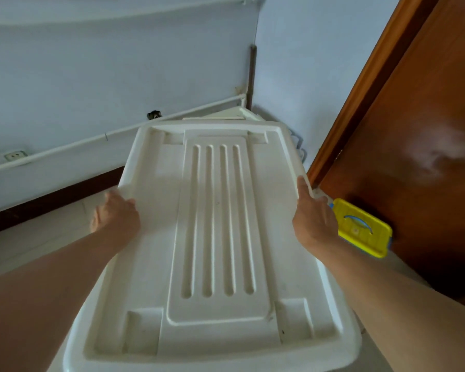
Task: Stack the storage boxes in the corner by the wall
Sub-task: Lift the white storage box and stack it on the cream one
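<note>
Left hand (116, 214) fingers curl under the left rim, thumb on top, gripping the large white plastic storage box with a ribbed lid (215, 232); right hand (313, 216) grips the right rim likewise, fingers hidden over the edge. Box sits between both hands, its far end pointing toward the corner of the pale blue walls (118, 71), over another white box edge (236, 115) partly visible there. Small yellow-lidded plastic box (363, 228) on the floor beside the brown wooden door (424, 130), just right of the right hand
</note>
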{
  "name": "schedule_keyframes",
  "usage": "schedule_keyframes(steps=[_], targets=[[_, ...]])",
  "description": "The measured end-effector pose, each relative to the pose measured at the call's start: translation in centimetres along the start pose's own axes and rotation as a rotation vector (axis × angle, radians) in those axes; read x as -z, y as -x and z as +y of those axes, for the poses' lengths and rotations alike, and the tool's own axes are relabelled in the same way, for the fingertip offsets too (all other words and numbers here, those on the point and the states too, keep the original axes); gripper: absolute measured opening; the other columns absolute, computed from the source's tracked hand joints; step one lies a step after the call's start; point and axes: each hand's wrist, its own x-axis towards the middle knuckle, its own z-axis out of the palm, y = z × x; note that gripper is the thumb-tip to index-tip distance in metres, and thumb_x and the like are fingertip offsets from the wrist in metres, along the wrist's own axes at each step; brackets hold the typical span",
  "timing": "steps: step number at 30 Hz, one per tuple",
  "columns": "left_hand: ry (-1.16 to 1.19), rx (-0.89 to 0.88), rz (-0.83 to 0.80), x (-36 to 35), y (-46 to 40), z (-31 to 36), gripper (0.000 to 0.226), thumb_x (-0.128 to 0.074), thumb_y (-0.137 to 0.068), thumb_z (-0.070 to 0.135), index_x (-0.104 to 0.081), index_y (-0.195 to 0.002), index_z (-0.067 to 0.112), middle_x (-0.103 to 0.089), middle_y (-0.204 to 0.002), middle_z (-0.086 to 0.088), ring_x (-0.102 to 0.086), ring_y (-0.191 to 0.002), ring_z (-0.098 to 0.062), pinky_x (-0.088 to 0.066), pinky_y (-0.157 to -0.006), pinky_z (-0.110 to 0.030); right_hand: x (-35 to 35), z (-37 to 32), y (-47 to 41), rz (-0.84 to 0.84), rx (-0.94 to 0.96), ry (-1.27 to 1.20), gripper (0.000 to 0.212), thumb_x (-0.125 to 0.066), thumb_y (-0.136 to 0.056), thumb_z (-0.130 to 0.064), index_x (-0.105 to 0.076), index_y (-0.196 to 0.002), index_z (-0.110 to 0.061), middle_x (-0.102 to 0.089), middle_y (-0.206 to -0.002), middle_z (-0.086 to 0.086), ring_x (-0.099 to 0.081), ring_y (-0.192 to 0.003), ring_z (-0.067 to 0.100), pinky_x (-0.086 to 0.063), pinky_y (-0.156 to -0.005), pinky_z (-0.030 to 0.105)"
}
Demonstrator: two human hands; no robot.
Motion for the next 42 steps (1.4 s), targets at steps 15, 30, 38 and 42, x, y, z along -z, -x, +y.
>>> schedule_keyframes(steps=[15, 30, 38, 42], targets=[[-0.048, -0.134, -0.081, -0.2, -13.5, 14.5, 0.039, -0.043, -0.096, 0.025, -0.039, -0.130, 0.007, -0.051, -0.126, -0.030, -0.049, -0.119, -0.046, -0.040, -0.095, -0.046, 2.7, -3.2, -14.0, 0.014, -0.125, -0.017, 0.064, -0.036, -0.094, -0.005, -0.013, -0.150, -0.024, -0.052, -0.126, 0.023, -0.055, -0.108, 0.038, -0.046, -0.083, 0.041], [-0.090, -0.224, -0.106, -1.8, -27.8, 29.6, 0.046, -0.042, -0.096, 0.023, -0.033, -0.139, 0.008, -0.052, -0.128, -0.028, -0.049, -0.120, -0.042, -0.040, -0.096, -0.042, 5.4, -6.7, -31.6, 0.007, -0.134, -0.027, 0.063, -0.035, -0.093, -0.003, -0.012, -0.149, -0.019, -0.054, -0.117, 0.022, -0.057, -0.098, 0.036, -0.047, -0.077, 0.040], [-0.186, -0.349, -0.166, -3.7, -38.5, 36.7, 0.040, -0.041, -0.094, 0.026, -0.038, -0.129, 0.007, -0.051, -0.127, -0.029, -0.048, -0.120, -0.046, -0.038, -0.099, -0.047, 4.9, -10.5, -38.7, -0.011, -0.319, -0.050, 0.061, -0.034, -0.097, -0.009, -0.007, -0.150, -0.023, -0.052, -0.121, 0.023, -0.057, -0.102, 0.035, -0.042, -0.073, 0.035], [-0.222, -0.418, -0.195, -4.9, -42.1, 39.7, 0.037, -0.040, -0.095, 0.025, -0.037, -0.127, 0.006, -0.052, -0.126, -0.030, -0.049, -0.119, -0.045, -0.039, -0.097, -0.047, 3.8, -11.9, -41.0, -0.005, -0.401, -0.048, 0.057, -0.033, -0.099, -0.013, -0.009, -0.149, -0.023, -0.051, -0.122, 0.024, -0.058, -0.103, 0.035, -0.043, -0.077, 0.035]])
